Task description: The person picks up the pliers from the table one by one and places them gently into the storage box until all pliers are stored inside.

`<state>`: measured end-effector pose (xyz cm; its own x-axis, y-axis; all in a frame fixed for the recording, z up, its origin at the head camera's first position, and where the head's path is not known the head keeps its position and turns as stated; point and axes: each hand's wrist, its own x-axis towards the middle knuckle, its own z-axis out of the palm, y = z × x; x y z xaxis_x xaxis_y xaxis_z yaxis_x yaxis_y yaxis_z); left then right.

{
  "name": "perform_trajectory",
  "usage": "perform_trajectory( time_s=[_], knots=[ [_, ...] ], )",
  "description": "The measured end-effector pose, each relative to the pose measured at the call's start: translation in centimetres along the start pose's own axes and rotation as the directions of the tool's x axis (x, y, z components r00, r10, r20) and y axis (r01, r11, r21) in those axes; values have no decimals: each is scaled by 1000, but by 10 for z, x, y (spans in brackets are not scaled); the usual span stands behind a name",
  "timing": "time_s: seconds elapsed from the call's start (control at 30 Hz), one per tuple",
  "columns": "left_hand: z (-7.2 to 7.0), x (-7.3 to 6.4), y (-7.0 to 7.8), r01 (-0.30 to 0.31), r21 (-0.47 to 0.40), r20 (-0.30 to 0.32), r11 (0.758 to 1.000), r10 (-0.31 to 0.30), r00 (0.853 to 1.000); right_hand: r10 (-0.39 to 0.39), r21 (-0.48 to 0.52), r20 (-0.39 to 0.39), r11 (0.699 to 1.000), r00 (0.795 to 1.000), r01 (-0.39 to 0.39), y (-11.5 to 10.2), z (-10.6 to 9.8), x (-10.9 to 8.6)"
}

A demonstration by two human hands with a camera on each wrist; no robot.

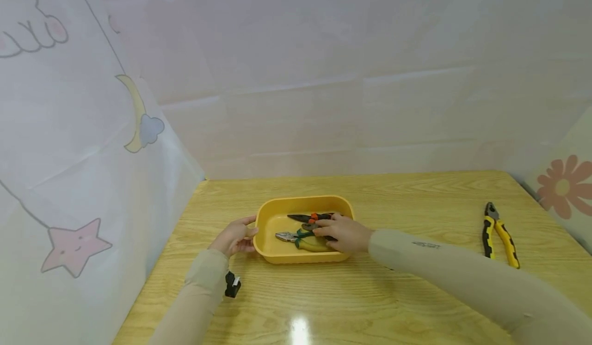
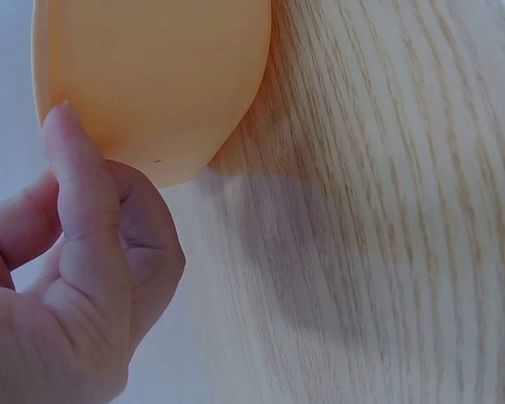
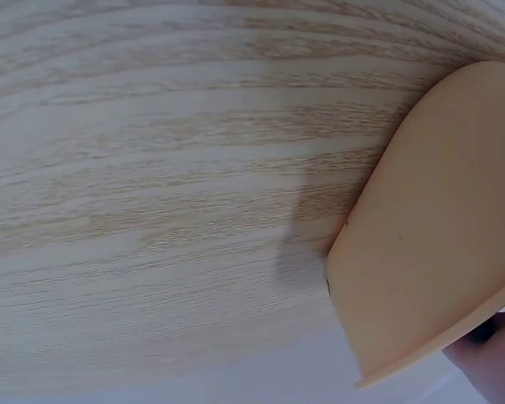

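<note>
A yellow plastic basin (image 1: 273, 256) stands on the wooden table. My left hand (image 1: 237, 236) pinches its left rim, thumb over the edge; in the left wrist view the thumb of this hand (image 2: 93, 244) shows at the rim. Inside lie silver-nosed pliers (image 1: 288, 237) with green and yellow handles. Behind them are black long-nose pliers (image 1: 299, 217) with an orange part. My right hand (image 1: 344, 233) reaches over the right rim, its fingers curled onto pliers with a dark grey head (image 1: 309, 227); the hand hides most of their handles. A black handle (image 3: 483, 330) shows beside that hand in the right wrist view.
Yellow-and-black pliers (image 1: 500, 237) lie at the table's right side, handles spread. A small black object (image 1: 233, 285) is near my left wrist. Pale printed sheets (image 1: 324, 103) hang behind and beside the wooden table (image 1: 416, 196).
</note>
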<state>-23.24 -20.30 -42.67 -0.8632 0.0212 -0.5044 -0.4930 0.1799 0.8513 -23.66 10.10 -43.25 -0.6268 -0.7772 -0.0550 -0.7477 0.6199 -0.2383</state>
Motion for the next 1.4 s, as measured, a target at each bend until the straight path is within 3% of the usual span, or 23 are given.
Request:
perform_trajectory(
  time_s=[0.2, 0.33, 0.5, 0.67, 0.93, 1.13, 1.4],
  knots=[
    [0, -1, -1, 5, -3, -8, 1000, -5, 1000, 18, 61, 73, 998, 997, -23, 2, 3, 5],
    [1, -1, -4, 6, 11, -9, 1000, -6, 1000, 10, 93, 62, 996, 998, -15, 3, 6, 3],
    [1, 0, -8, 9, -6, 4, 1000, -9, 1000, 2, 124, -61, 992, 998, 5, 5, 7, -9],
    [-1, 0, -10, 13, -20, -4, 1000, -13, 1000, -34, 87, -198, 995, 980, 52, 5, 2, -23],
    [-3, -1, -11, -6, -20, 4, 1000, 7, 1000, -23, 51, -257, 998, 966, 37, 1, -6, -46],
    [-3, -2, -9, -9, -27, 10, 1000, 9, 1000, -65, -64, -320, 997, 945, 47, 2, -9, -61],
    [0, 0, -3, 2, -36, 4, 999, -2, 1000, -145, -178, -425, 981, 893, 74, 5, -10, -79]
  ],
)
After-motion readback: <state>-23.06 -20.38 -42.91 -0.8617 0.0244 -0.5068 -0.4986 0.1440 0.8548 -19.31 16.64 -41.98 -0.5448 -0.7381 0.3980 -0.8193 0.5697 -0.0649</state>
